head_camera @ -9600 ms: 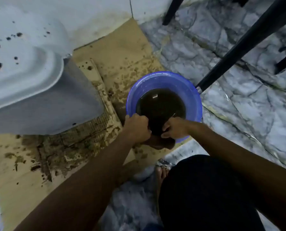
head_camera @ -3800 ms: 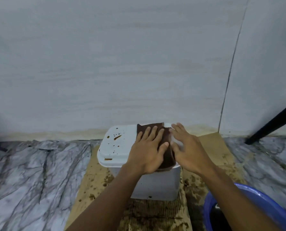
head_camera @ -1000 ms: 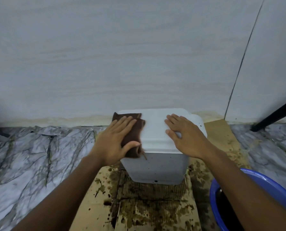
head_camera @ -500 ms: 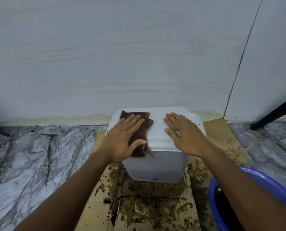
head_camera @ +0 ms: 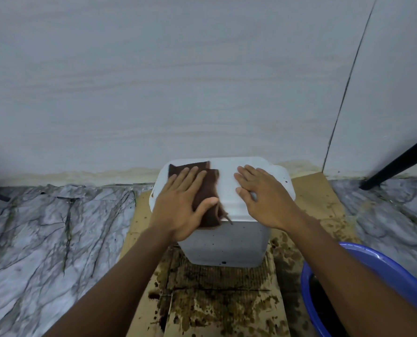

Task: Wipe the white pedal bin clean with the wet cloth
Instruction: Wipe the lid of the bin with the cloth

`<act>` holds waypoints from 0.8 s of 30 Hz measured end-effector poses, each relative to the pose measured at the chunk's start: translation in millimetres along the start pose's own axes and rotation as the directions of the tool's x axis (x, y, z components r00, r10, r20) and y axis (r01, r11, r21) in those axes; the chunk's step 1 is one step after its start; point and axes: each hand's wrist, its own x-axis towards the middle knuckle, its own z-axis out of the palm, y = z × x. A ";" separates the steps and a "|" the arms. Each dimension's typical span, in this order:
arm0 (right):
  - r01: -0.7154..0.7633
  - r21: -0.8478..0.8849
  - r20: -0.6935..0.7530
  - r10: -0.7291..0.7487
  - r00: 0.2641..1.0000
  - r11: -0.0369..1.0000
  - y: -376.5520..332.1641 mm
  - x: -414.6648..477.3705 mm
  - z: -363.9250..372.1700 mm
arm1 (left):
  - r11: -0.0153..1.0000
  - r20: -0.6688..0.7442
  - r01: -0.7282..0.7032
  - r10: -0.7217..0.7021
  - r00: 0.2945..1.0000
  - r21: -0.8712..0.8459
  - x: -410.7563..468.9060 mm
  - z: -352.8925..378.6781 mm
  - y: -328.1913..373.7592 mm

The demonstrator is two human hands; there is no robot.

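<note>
Left hand (head_camera: 183, 205): lying flat, fingers straight, pressing brown cloth (head_camera: 210, 190) onto the left half of the white pedal bin (head_camera: 224, 242) lid (head_camera: 227, 181). Right hand (head_camera: 266, 198): resting open on the lid's right half. Cloth's long axis running back-to-front, overhanging the lid's front edge. Bin standing upright toward the back edge of the cardboard (head_camera: 319, 203).

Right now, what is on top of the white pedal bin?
On the white pedal bin lid: brown cloth at left, pressed flat by the left hand; right hand resting on the bare right side. Lid beneath them is hidden.

A pale wall (head_camera: 178, 81) was met by a veined marble floor (head_camera: 44, 227), on which stained cardboard (head_camera: 227, 302) was laid; a black leg (head_camera: 397, 164) was seen at right.
</note>
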 end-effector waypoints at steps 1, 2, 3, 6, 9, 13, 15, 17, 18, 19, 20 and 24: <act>-0.003 0.006 0.007 0.003 1.000 1.000 0.3 -0.4 0.6 | 0.999 -0.005 0.043 -0.043 0.999 0.009 -5.0 -0.8 -1.1; -0.006 0.008 0.011 0.005 1.000 1.000 0.3 -0.5 1.0 | 0.996 0.007 0.082 -0.082 0.997 0.018 -9.0 -0.6 3.0; -0.007 0.007 0.010 0.007 1.000 1.000 0.3 -0.4 1.2 | 0.993 0.024 0.113 -0.113 0.993 0.019 -11.0 0.2 11.0; -0.006 0.003 -0.024 0.006 1.000 1.000 0.7 0.4 2.2 | 0.995 0.072 0.101 -0.100 0.992 -0.017 5.9 2.4 36.6; 0.001 -0.011 -0.024 -0.001 1.000 1.000 2.1 0.6 2.2 | 0.997 0.154 0.058 -0.051 0.987 -0.043 43.5 -1.8 37.0; -0.009 -0.010 -0.008 0.009 1.000 1.000 2.3 0.8 1.4 | 0.983 0.210 0.181 -0.169 0.963 -0.038 58.9 -7.0 2.6; -0.012 0.000 -0.004 0.013 1.000 1.000 2.1 2.0 2.2 | 0.969 0.183 0.246 -0.241 0.953 -0.003 44.8 -7.2 -9.7; -0.010 0.007 0.000 0.010 1.000 1.000 2.3 2.6 3.2 | 0.960 0.148 0.280 -0.280 0.948 0.027 20.9 -6.3 -8.0; -0.012 0.008 0.002 0.012 1.000 1.000 2.1 2.6 3.3 | 0.962 0.114 0.272 -0.273 0.955 0.027 8.2 -5.6 -1.7; -0.012 0.009 0.003 0.012 1.000 1.000 1.8 2.5 3.6 | 0.969 0.083 0.247 -0.248 0.965 0.021 -2.3 -4.8 7.4; -0.011 0.014 0.001 0.011 1.000 1.000 1.4 2.3 3.6 | 0.980 0.069 0.199 -0.200 0.977 0.015 -8.3 -3.3 17.1; -0.001 0.033 -0.042 0.003 0.999 0.999 1.6 0.9 2.2 | 0.990 0.070 -0.133 0.130 0.989 0.040 4.4 6.5 43.8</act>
